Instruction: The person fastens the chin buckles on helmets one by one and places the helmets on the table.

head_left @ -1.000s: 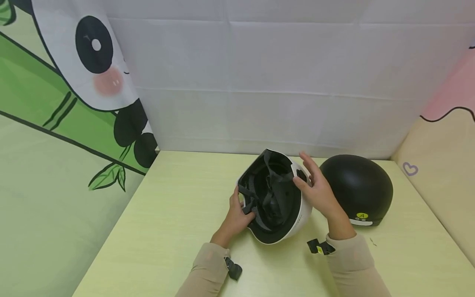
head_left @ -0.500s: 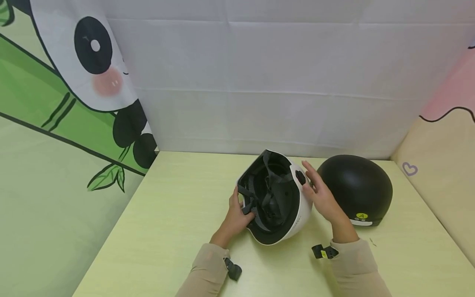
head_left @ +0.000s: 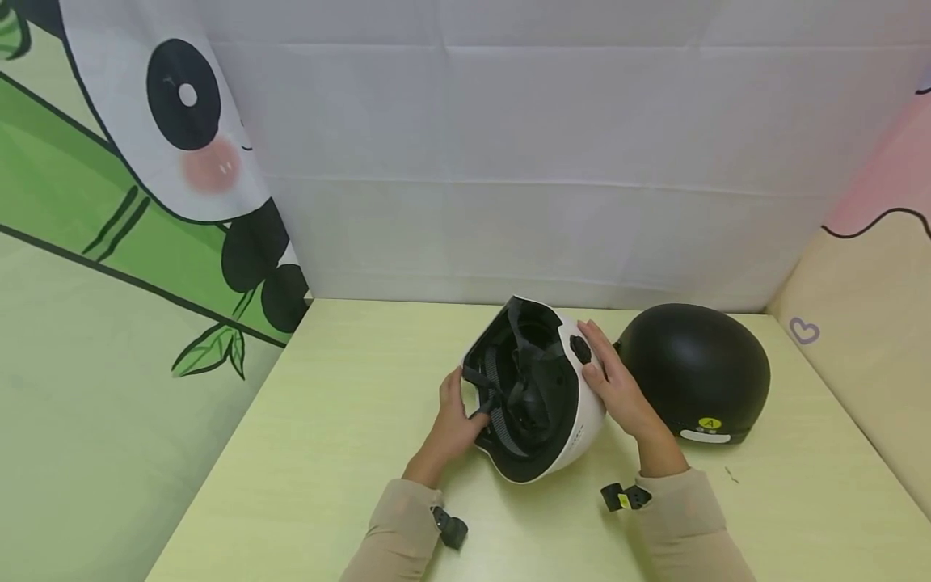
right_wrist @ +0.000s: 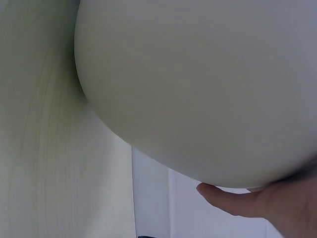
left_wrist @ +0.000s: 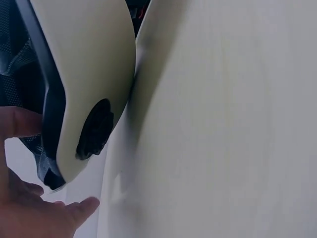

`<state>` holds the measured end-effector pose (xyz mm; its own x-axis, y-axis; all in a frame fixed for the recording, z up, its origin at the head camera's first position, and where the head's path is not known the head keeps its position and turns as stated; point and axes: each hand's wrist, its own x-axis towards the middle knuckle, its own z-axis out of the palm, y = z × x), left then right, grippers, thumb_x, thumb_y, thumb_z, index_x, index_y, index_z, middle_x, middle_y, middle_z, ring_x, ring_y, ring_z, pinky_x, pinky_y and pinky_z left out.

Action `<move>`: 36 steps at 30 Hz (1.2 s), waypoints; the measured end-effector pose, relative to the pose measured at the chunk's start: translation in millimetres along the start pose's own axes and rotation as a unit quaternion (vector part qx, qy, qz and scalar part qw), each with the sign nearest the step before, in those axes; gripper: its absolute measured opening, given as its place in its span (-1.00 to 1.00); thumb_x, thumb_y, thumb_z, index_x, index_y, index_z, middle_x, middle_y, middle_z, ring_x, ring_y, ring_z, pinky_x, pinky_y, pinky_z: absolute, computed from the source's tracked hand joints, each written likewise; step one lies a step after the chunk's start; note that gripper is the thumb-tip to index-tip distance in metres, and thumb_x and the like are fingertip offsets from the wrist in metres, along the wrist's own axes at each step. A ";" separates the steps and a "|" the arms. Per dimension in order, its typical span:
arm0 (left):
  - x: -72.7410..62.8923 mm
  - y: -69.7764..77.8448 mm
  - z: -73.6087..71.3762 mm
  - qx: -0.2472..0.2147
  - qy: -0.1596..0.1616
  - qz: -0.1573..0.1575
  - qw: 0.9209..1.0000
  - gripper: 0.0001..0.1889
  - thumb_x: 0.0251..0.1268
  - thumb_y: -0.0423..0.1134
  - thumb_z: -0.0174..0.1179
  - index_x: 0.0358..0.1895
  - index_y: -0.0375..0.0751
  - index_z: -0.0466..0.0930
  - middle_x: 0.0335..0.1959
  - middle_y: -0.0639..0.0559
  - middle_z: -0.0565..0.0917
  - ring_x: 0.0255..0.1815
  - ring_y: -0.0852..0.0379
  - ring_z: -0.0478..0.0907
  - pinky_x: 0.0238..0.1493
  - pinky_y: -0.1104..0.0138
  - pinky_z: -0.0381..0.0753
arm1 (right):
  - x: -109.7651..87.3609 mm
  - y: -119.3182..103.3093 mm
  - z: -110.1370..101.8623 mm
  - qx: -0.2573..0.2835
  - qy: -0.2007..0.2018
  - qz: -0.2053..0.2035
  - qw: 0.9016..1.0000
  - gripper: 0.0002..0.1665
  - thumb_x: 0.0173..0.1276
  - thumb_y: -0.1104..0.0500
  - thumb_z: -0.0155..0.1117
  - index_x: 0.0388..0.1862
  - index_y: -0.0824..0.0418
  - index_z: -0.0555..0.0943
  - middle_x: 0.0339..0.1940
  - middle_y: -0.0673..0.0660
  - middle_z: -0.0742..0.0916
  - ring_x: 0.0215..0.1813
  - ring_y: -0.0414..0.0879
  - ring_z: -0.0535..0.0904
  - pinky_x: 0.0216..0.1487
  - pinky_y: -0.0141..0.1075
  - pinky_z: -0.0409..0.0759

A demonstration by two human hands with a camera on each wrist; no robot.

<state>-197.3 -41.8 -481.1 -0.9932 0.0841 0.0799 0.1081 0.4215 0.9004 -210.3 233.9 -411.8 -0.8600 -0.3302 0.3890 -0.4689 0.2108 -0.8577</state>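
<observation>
A white helmet [head_left: 587, 420] lies tipped on its side on the table, its black padded inside [head_left: 534, 388] and dark straps facing up and left. My left hand [head_left: 449, 427] grips its left edge, thumb inside the opening. In the left wrist view the thumb lies over the black rim [left_wrist: 53, 106], near a black round fitting [left_wrist: 96, 129] on the shell. With fingers extended, my right hand [head_left: 620, 394] rests on the right side of the shell beside another black round fitting [head_left: 580, 349]. The right wrist view shows my right thumb [right_wrist: 233, 200] against the smooth shell [right_wrist: 198, 89].
Close to the right of my right hand stands a matte black helmet [head_left: 694, 364], dome up, with a yellow "A" sticker [head_left: 709, 423]. The pale wooden table [head_left: 327, 453] ends at a white cloth backdrop [head_left: 538, 162]. Printed cloth hangs on both sides.
My right hand has come in from slightly apart and now rests on the white shell. The white helmet and my left hand have shifted slightly left. The black helmet stays put.
</observation>
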 end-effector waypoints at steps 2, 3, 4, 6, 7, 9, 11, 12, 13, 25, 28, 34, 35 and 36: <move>-1.0 2.9 -3.8 0.015 0.006 0.001 1.000 -0.03 0.07 -0.28 0.17 0.54 -0.33 -0.18 0.50 -0.33 -0.13 0.38 -0.35 0.15 0.26 -0.12 0.26 | 0.3 -1.1 0.9 0.002 0.000 0.001 1.000 -0.24 0.53 -0.04 0.05 0.55 0.26 0.11 0.57 0.29 0.03 0.55 0.23 -0.19 0.32 0.37 -0.25; -1.6 5.1 -5.6 0.020 0.008 0.001 1.000 -0.03 0.08 -0.27 0.17 0.55 -0.31 -0.18 0.50 -0.32 -0.14 0.39 -0.35 0.14 0.26 -0.12 0.24 | 0.5 -1.7 1.1 0.002 0.001 0.001 1.000 -0.24 0.53 -0.03 0.05 0.55 0.26 0.11 0.57 0.29 0.03 0.55 0.23 -0.19 0.32 0.37 -0.25; -2.0 7.0 -7.3 0.024 0.009 0.002 1.000 -0.04 0.09 -0.27 0.17 0.55 -0.30 -0.17 0.51 -0.30 -0.14 0.41 -0.34 0.10 0.27 -0.13 0.22 | 0.7 -2.2 1.3 0.002 0.000 0.001 1.000 -0.24 0.53 -0.03 0.05 0.55 0.26 0.11 0.57 0.29 0.03 0.54 0.24 -0.19 0.32 0.37 -0.25; -3.3 12.3 -10.5 0.025 0.012 0.012 1.000 -0.05 0.10 -0.28 0.17 0.55 -0.28 -0.17 0.51 -0.30 -0.14 0.42 -0.35 0.09 0.26 -0.16 0.22 | 1.1 -2.8 1.5 0.002 0.000 0.000 1.000 -0.24 0.53 -0.04 0.05 0.55 0.26 0.11 0.57 0.30 0.03 0.54 0.24 -0.19 0.32 0.36 -0.25; -4.1 14.9 -11.9 0.026 0.013 0.018 0.999 -0.05 0.10 -0.29 0.17 0.55 -0.27 -0.17 0.51 -0.29 -0.14 0.42 -0.34 0.09 0.26 -0.17 0.22 | 1.2 -3.1 1.6 0.000 0.000 0.000 1.000 -0.23 0.53 -0.05 0.05 0.55 0.27 0.11 0.57 0.30 0.03 0.54 0.24 -0.19 0.32 0.37 -0.24; -5.1 20.5 -14.4 0.031 0.016 0.033 0.999 -0.07 0.13 -0.29 0.17 0.56 -0.25 -0.15 0.51 -0.28 -0.12 0.43 -0.32 0.08 0.27 -0.17 0.21 | 1.4 -3.6 1.8 -0.002 0.000 0.001 1.000 -0.22 0.52 -0.08 0.05 0.55 0.27 0.11 0.57 0.30 0.03 0.54 0.24 -0.18 0.31 0.37 -0.24; -6.0 26.8 -16.1 0.038 0.019 0.052 0.998 -0.08 0.15 -0.28 0.17 0.56 -0.23 -0.15 0.51 -0.28 -0.10 0.43 -0.30 0.08 0.27 -0.18 0.20 | 1.7 -4.0 2.1 -0.003 0.002 0.002 1.000 -0.22 0.52 -0.08 0.05 0.55 0.27 0.12 0.57 0.30 0.03 0.54 0.24 -0.18 0.31 0.37 -0.24; -6.6 30.5 -16.8 0.040 0.020 0.062 0.997 -0.08 0.17 -0.27 0.17 0.56 -0.21 -0.15 0.51 -0.27 -0.10 0.44 -0.29 0.08 0.27 -0.18 0.20 | 1.9 -4.1 2.3 -0.004 0.002 0.002 1.000 -0.22 0.53 -0.08 0.05 0.55 0.26 0.12 0.57 0.29 0.03 0.54 0.24 -0.18 0.32 0.37 -0.24; -7.1 34.5 -17.4 0.043 0.020 0.073 0.996 -0.10 0.20 -0.26 0.17 0.56 -0.20 -0.16 0.51 -0.26 -0.09 0.44 -0.27 0.07 0.28 -0.17 0.19 | 2.1 -4.3 2.6 -0.006 0.002 0.003 1.000 -0.22 0.53 -0.08 0.05 0.55 0.26 0.12 0.57 0.29 0.03 0.54 0.23 -0.18 0.32 0.37 -0.24; -6.0 91.2 -15.6 0.048 -0.016 0.165 0.985 -0.19 0.46 0.06 0.05 0.58 -0.09 -0.17 0.49 -0.11 0.08 0.47 -0.02 0.08 0.35 -0.04 0.16 | 1.8 -3.2 7.4 -0.011 0.013 0.013 1.000 -0.31 0.54 0.06 0.03 0.54 0.26 0.14 0.57 0.29 0.06 0.54 0.22 -0.15 0.33 0.34 -0.23; -6.1 96.9 -12.9 0.049 -0.023 0.165 0.985 -0.19 0.45 0.08 0.05 0.58 -0.08 -0.15 0.48 -0.11 0.11 0.46 0.00 0.10 0.34 -0.03 0.17 | 1.3 -3.7 8.3 -0.010 0.012 0.016 1.000 -0.32 0.55 0.08 0.02 0.54 0.26 0.14 0.56 0.29 0.06 0.54 0.23 -0.15 0.33 0.34 -0.23; -7.1 105.7 -8.9 0.044 -0.036 0.171 0.984 -0.21 0.45 0.07 0.06 0.58 -0.04 -0.11 0.49 -0.11 0.08 0.45 -0.06 0.11 0.32 -0.08 0.18 | 1.2 -5.7 9.4 -0.017 0.016 0.020 1.000 -0.33 0.54 0.12 0.02 0.54 0.26 0.15 0.56 0.30 0.08 0.54 0.24 -0.12 0.34 0.34 -0.21; -7.1 106.9 -8.1 0.044 -0.037 0.173 0.983 -0.23 0.45 0.06 0.06 0.58 -0.03 -0.09 0.49 -0.11 0.08 0.45 -0.06 0.11 0.32 -0.09 0.19 | 1.3 -5.7 9.7 -0.019 0.016 0.020 0.999 -0.33 0.54 0.12 0.03 0.54 0.26 0.15 0.56 0.30 0.08 0.54 0.24 -0.12 0.34 0.33 -0.21; -6.9 108.0 -7.2 0.044 -0.039 0.174 0.983 -0.25 0.46 0.06 0.06 0.58 -0.01 -0.06 0.48 -0.11 0.08 0.45 -0.07 0.12 0.31 -0.10 0.19 | 1.4 -5.9 10.0 -0.020 0.016 0.021 0.999 -0.33 0.53 0.13 0.03 0.54 0.26 0.15 0.56 0.30 0.09 0.54 0.25 -0.11 0.34 0.33 -0.21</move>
<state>-179.0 -3.3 -381.3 -0.8891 0.3057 0.3407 0.4483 0.4312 0.7830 -206.7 223.0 -409.5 -0.8847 -0.2904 0.3646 -0.4399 0.2613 -0.8592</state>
